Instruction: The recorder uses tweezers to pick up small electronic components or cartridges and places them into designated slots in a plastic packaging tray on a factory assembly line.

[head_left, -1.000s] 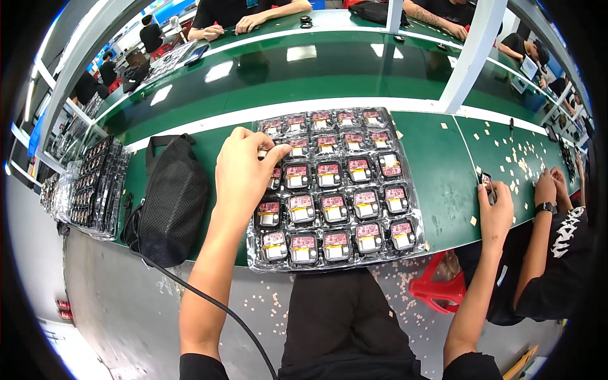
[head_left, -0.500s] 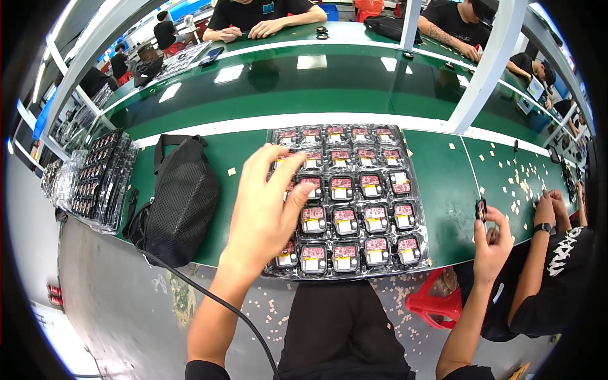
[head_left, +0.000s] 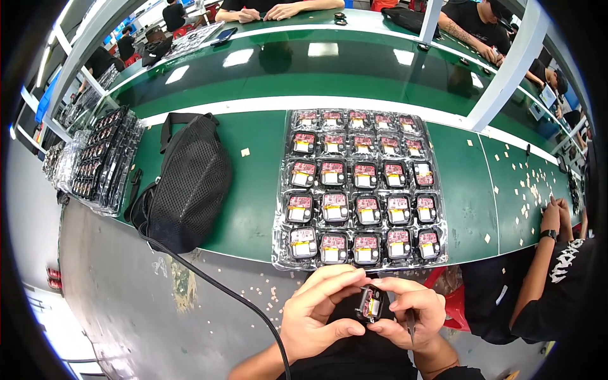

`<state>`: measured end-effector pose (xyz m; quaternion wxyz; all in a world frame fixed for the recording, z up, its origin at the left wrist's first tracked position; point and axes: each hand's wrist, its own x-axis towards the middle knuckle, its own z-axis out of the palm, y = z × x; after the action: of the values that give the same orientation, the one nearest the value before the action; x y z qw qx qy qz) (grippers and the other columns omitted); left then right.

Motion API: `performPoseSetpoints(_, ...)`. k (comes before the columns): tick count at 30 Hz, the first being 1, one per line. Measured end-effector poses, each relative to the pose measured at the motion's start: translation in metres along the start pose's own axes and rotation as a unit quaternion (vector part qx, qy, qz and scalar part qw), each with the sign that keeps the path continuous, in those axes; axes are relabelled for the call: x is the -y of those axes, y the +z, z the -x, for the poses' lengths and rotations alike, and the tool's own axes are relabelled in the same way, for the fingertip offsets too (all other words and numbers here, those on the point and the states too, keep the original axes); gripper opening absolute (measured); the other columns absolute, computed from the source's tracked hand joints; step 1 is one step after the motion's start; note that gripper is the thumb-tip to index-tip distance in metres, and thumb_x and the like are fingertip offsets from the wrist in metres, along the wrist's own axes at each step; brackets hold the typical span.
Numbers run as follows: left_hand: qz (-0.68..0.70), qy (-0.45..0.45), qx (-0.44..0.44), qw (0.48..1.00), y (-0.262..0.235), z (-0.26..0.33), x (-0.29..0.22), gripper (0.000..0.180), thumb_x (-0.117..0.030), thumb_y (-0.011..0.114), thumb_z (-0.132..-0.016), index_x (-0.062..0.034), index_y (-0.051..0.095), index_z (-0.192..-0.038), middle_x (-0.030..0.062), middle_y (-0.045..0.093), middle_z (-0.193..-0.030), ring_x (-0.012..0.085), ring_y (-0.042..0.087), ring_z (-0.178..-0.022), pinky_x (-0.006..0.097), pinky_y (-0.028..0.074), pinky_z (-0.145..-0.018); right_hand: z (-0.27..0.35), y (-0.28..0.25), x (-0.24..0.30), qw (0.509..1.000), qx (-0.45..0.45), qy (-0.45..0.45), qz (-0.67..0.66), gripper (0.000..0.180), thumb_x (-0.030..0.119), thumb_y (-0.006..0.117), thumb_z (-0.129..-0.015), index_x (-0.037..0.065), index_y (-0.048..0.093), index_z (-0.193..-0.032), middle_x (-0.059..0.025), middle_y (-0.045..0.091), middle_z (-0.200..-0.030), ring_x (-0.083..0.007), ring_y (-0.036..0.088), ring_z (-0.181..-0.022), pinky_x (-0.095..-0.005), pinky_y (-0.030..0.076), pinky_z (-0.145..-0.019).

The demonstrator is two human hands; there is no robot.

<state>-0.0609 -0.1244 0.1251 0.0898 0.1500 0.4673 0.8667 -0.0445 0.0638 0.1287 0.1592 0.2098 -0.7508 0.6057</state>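
Note:
Just past the near edge of the bench, my two hands meet around a small black device case [head_left: 370, 303], tilted, with a red circuit board and a yellow strip showing inside. My left hand [head_left: 318, 309] has its fingertips at the case's left side and top. On the other side, my right hand [head_left: 415, 309] pinches the case between thumb and fingers. A thin, dark pointed tool [head_left: 411, 324] also sticks out of my right hand; its kind is unclear. Beyond the hands lies a clear plastic tray [head_left: 277, 244] holding rows of similar open cases with red boards.
A black mesh bag [head_left: 193, 183] lies left of the tray, its dark cord [head_left: 244, 303] running past my left arm. Stacked filled trays [head_left: 104, 161] stand far left. A co-worker's hand [head_left: 552, 217] is at right, near scattered pale squares [head_left: 537, 190]. A red stool [head_left: 457, 310] is below the bench.
My left hand has left the tray and come down toward me. My right hand has brought the device case in from the right, and both hands now meet at it. The view has shifted slightly.

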Motion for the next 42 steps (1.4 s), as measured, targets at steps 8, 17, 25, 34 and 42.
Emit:
performPoseSetpoints(8,0.053,-0.003,-0.021,0.998,-0.016,0.023,0.012,0.060,-0.006,0.086,-0.078,0.0067,0.057,-0.128,0.0176,0.051,-0.131,0.0286,0.056,-0.125,0.043,0.048,-0.107,-0.003,0.013,0.003,0.998,0.062,0.007,-0.011,0.053,0.022,0.093,-0.071,0.002,0.056,-0.105,-0.0210,0.067,-0.118,-0.0077,0.059,-0.059,-0.0214,0.046,-0.047)
performPoseSetpoints(17,-0.137,0.148,-0.004,0.979,-0.017,0.029,0.033,0.055,-0.010,0.089,-0.073,-0.0035,0.063,-0.121,0.0191,0.061,-0.129,0.0381,0.055,-0.128,0.049,0.047,-0.106,0.011,0.019,0.008,0.892,0.025,0.318,-0.319,0.036,0.008,0.073,-0.093,-0.001,0.054,-0.123,-0.0105,0.066,-0.107,-0.0034,0.059,-0.066,-0.0195,0.044,-0.055)
performPoseSetpoints(25,0.116,-0.083,0.003,0.990,-0.019,0.042,0.025,0.076,-0.036,0.081,-0.084,-0.0026,0.042,-0.140,0.0199,0.046,-0.140,0.0325,0.061,-0.121,0.040,0.055,-0.095,-0.012,0.001,0.007,0.963,0.165,0.173,-0.123,0.026,0.003,0.073,-0.090,0.000,0.069,-0.115,-0.0070,0.070,-0.082,-0.0095,0.065,-0.066,-0.0232,0.045,-0.053)
performPoseSetpoints(34,0.193,-0.172,-0.017,0.966,-0.015,0.044,0.020,0.069,-0.007,0.080,-0.084,0.0034,0.044,-0.142,0.0179,0.050,-0.134,0.0345,0.062,-0.119,0.046,0.054,-0.100,0.001,-0.004,0.007,0.987,0.080,0.142,0.014,0.062,0.016,0.085,-0.080,0.001,0.055,-0.133,-0.0117,0.051,-0.113,-0.0079,0.046,-0.064,-0.0235,0.042,-0.057)
performPoseSetpoints(42,0.123,-0.052,-0.067,0.989,-0.005,0.045,0.025,0.061,0.000,0.083,-0.078,0.0024,0.052,-0.131,0.0181,0.052,-0.131,0.0363,0.056,-0.128,0.046,0.050,-0.107,0.017,-0.003,-0.003,0.975,0.061,-0.046,0.210,0.045,-0.001,0.081,-0.075,0.001,0.069,-0.118,-0.0069,0.065,-0.090,-0.0165,0.061,-0.065,-0.0277,0.048,-0.053)
